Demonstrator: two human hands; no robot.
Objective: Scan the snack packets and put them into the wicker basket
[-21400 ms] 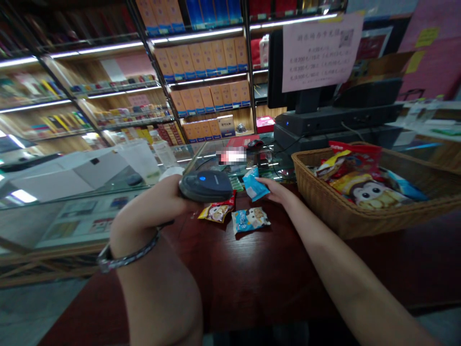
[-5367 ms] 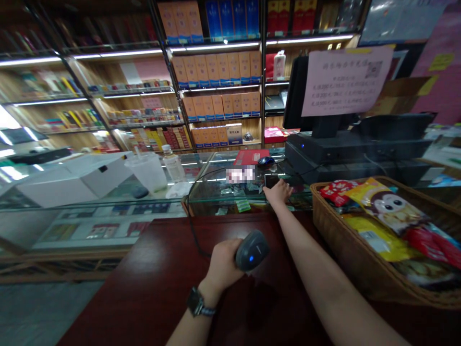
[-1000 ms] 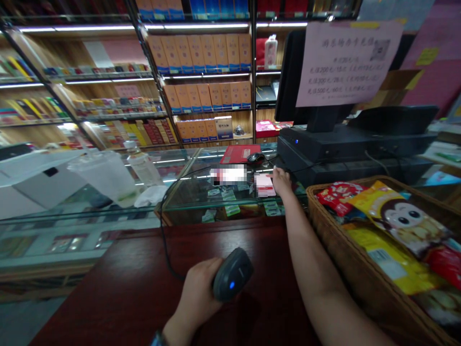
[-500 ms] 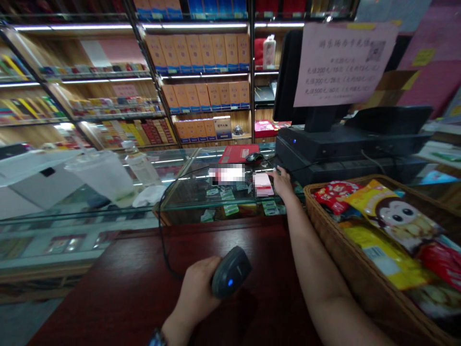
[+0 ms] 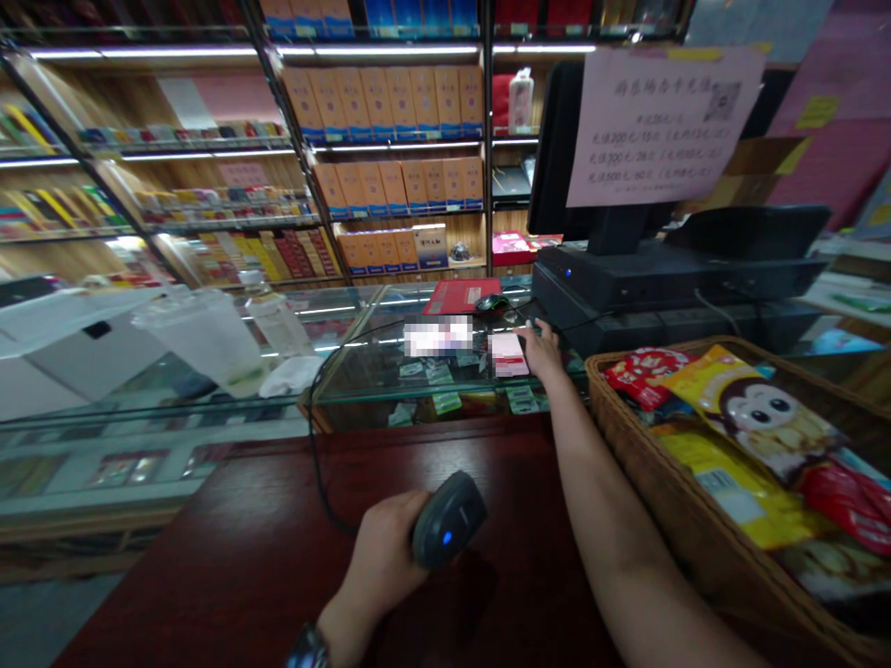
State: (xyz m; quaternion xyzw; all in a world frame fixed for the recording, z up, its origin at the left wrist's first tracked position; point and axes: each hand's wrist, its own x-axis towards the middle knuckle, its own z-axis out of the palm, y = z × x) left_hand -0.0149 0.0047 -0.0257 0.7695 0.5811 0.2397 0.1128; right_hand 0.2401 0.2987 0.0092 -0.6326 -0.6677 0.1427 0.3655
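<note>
My left hand (image 5: 391, 545) is wrapped round the handle of a dark barcode scanner (image 5: 449, 520); a blue light glows on its head. The scanner is held above the dark red wooden desktop (image 5: 264, 547), and a black cable (image 5: 315, 464) runs from the counter toward my left hand. Farther off, over the glass counter (image 5: 362, 371), my right hand (image 5: 543, 351) reaches out with its fingers apart. Beside its thumb lies a small pink and white pack or card (image 5: 510, 354), partly blurred out. Whether the thumb presses on it I cannot tell.
A wicker basket (image 5: 613, 445) of bagged snacks stands at the right. Behind it is a monitor (image 5: 557, 148) with a paper sign. A mouse (image 5: 491, 302) sits on a red mat (image 5: 452, 295). On the left are a plastic tub (image 5: 201, 334), a bottle (image 5: 275, 315) and a white box (image 5: 70, 343).
Hardly anything differs. The scanner in my left hand has shifted very slightly, and my right hand stays beside the pink and white pack.
</note>
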